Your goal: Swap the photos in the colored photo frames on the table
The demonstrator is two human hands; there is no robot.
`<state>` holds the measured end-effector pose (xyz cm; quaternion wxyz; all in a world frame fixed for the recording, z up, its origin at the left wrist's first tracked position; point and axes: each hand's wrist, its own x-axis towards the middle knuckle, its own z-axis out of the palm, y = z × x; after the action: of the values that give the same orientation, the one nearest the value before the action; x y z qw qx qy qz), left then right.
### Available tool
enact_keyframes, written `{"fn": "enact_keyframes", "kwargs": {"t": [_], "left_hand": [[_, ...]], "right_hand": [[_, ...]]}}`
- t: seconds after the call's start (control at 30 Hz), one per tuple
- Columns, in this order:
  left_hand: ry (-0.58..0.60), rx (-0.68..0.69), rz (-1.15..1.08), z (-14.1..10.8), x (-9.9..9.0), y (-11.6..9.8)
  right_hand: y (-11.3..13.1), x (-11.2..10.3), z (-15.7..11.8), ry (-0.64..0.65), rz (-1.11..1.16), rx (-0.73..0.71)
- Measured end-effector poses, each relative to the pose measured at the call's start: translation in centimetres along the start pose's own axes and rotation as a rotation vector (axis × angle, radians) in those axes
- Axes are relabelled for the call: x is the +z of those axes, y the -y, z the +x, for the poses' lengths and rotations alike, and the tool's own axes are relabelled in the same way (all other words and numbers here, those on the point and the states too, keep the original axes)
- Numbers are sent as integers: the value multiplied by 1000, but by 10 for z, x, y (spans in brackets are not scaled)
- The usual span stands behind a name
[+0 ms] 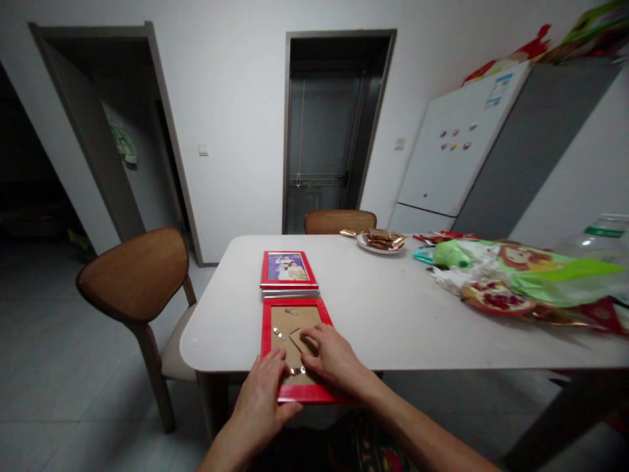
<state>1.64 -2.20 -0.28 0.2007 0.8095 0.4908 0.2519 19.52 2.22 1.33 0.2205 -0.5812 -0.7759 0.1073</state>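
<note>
A red picture frame [266,330] lies back side up at the near table edge, its brown backing board [280,351] showing. Small metal clips [279,334] sit on the board, and a cut line runs near its middle. My left hand [259,393] is closed on the frame's near left corner, fingers over the red border and thumb at the front edge. Over the right half of the board rests my right hand [337,354], its thumb and forefinger bent and apart beside the cut line. Just beyond, another red frame [289,286] shows a photo [286,267], atop what looks like a stack.
A white table [383,314] carries a plate [363,245] of wrapped packets. To the right lie a cut pomegranate [496,298], a green plastic bag [555,278] and a clear jar [607,239]. Wooden chairs stand left [137,272] and behind [339,221].
</note>
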Motion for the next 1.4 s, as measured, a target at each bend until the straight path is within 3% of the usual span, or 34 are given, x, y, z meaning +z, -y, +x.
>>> {"fn": "enact_keyframes", "kwargs": {"t": [0.13,0.37,0.47,0.57,0.67,0.8,1.13,1.4], "left_hand": [[-9,-39,-132,2,-3,-1],[-313,-195,-708,31,-13,-4],[-368,-252,-924,35,-28,9],[-370,-365,-1022,25,-50,33],[-377,-450,-923,11,-68,59],[-342,-502,-726,4,-75,80],[-290,-501,-219,8,-82,100],[-304,-413,159,6,-67,81]], "right_hand": [[1,-4,5,-62,33,13],[29,-27,10,-159,109,-64],[35,-33,10,-154,189,-120],[17,-35,12,-178,138,-57],[-15,-30,12,-134,-36,124],[-41,-19,8,-24,-159,265],[-40,-12,8,-25,-192,282],[-37,-12,8,-27,-189,291]]}}
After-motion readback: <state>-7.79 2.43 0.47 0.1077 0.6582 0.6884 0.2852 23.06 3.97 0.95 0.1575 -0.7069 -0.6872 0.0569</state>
